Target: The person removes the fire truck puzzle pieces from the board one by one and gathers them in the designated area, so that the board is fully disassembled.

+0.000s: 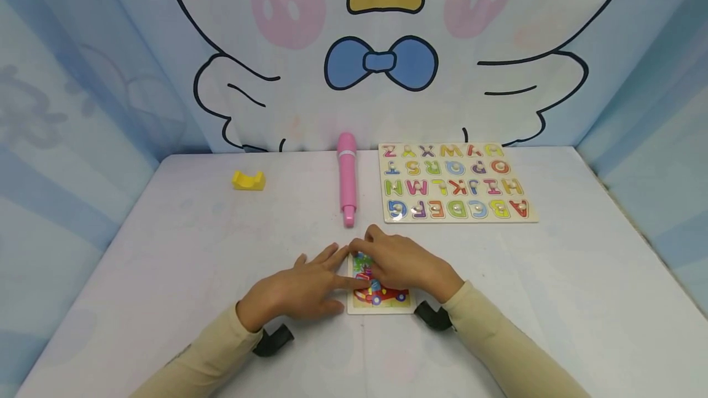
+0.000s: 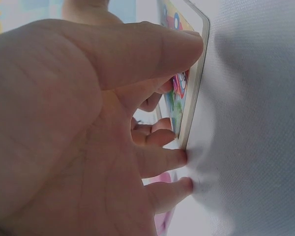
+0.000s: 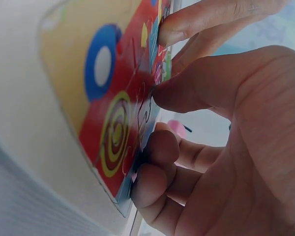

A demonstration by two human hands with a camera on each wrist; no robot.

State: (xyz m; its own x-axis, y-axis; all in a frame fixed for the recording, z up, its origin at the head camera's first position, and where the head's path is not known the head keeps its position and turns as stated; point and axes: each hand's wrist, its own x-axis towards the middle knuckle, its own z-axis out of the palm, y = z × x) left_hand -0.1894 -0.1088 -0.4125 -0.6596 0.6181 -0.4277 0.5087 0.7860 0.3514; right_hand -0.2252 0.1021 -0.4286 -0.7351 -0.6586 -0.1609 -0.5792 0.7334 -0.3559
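Note:
A small jigsaw puzzle (image 1: 381, 303) with a red car picture and a pale border lies flat on the white table. My left hand (image 1: 304, 290) is spread at its left side; the index finger presses on the picture, and the thumb (image 2: 182, 49) is by the border. My right hand (image 1: 406, 263) covers the puzzle's upper right part. Seen from the right wrist, its thumb (image 3: 179, 91) touches the picture while the other fingers curl at the far edge, gripping the puzzle there. Piece outlines (image 3: 132, 81) show across the car; part of the picture is hidden under both hands.
Beyond the hands lies a pink pen-shaped toy (image 1: 347, 183). A wooden alphabet board (image 1: 459, 192) with colourful letters rests at the back right. On the back left stands a yellow curved block (image 1: 249, 181). A cartoon-printed cloth (image 1: 310, 115) hangs behind the table.

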